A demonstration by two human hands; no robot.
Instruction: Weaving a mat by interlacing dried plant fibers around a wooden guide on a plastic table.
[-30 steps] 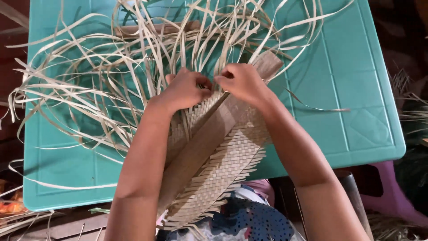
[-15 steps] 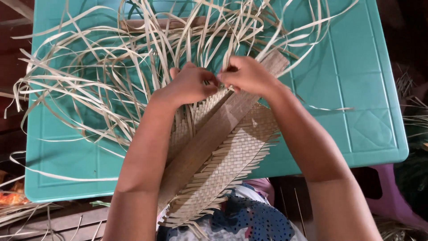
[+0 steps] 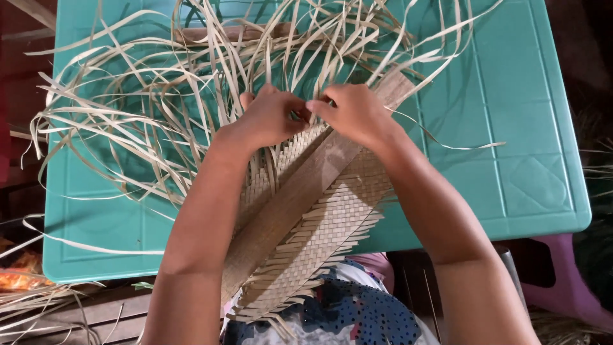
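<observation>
The weaving is mid-row, it seems. At frame centre the left hand and right hand meet, fingers curled shut on pale loose strips at the upper edge of the woven mat — which runs down to the lower centre, under a flat wooden slat. The next move likely needs one strip lifted clear and tucked snugly across the teal table.

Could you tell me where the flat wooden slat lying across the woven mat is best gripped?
Probably its near end, from the person's side: the wooden slat lies diagonally on the woven mat, and both hands and loose strips crowd its far end.
</observation>
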